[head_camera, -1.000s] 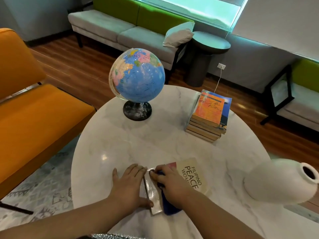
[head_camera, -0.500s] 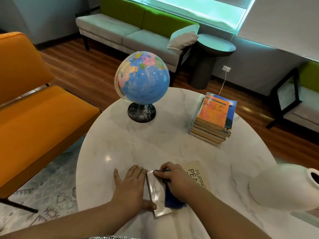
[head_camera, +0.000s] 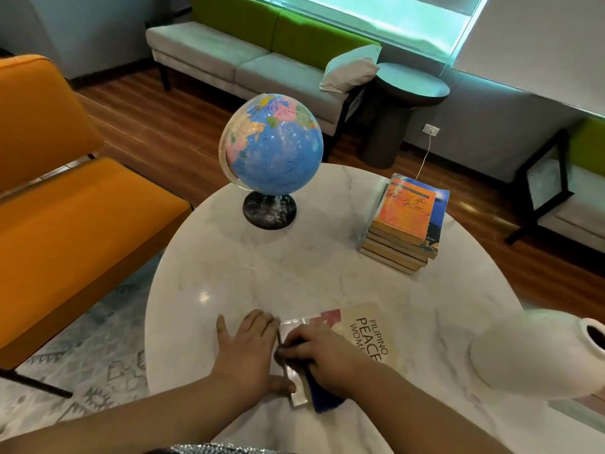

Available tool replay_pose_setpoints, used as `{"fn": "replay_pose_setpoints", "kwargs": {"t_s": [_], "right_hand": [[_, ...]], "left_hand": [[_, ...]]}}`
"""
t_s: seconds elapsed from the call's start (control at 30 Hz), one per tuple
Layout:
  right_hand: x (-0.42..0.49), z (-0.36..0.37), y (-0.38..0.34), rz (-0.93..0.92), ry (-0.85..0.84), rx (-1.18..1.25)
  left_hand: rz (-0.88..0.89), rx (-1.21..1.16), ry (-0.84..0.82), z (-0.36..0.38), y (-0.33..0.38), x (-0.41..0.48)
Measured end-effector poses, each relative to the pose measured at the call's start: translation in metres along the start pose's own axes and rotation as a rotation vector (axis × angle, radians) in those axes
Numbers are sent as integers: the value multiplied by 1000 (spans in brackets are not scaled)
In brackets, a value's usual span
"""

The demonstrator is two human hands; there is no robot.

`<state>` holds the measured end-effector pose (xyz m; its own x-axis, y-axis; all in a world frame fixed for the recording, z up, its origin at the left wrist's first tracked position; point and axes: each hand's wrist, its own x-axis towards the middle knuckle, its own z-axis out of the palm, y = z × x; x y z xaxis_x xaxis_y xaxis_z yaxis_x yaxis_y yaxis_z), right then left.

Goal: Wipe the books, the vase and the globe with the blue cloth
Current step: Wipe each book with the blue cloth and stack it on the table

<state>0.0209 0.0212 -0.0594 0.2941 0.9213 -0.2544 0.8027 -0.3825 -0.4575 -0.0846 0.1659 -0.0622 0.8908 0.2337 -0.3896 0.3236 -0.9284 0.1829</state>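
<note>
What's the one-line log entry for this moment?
right hand: holds blue cloth on book | left hand: flat on table beside book | globe, vase, book stack: not in hand

A round white marble table (head_camera: pixel 327 276) stood above a patterned grey rug (head_camera: pixel 98 339), with an orange chair (head_camera: pixel 65 224) at its left. Beyond, on the wooden floor (head_camera: pixel 157 126), a grey-and-green sofa (head_camera: pixel 248 60) held a pale pillow (head_camera: pixel 352 68) beside a dark round side table (head_camera: pixel 406 90).

One wide-angle camera, worn on the person's head, is looking forward and steeply down across the round marble table (head_camera: pixel 229 273). It is sitting nearest the left hand (head_camera: pixel 248 348) and right hand (head_camera: pixel 327 352) at the lower frame edge; the globe (head_camera: pixel 275 142) and grey-green sofa (head_camera: pixel 209 44) are lying farther off, towards the top.
</note>
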Motion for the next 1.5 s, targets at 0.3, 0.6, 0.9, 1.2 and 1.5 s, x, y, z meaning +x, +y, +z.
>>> {"fn": "replay_pose_setpoints", "kwargs": {"t_s": [0.3, 0.6, 0.9, 1.2, 1.5], "right_hand": [[-11, -3, 3, -1, 62, 5], [-32, -11, 11, 91, 126, 86], [-61, 19, 20, -9, 60, 30], [-52, 46, 4, -17, 179, 9], [-96, 11, 46, 456, 435, -7]], "left_hand": [[8, 49, -54, -3, 5, -3], [7, 44, -55, -3, 6, -3], [36, 27, -129, -13, 1, -1], [-30, 29, 11, -9, 14, 1], [-30, 40, -17, -8, 13, 2]]}}
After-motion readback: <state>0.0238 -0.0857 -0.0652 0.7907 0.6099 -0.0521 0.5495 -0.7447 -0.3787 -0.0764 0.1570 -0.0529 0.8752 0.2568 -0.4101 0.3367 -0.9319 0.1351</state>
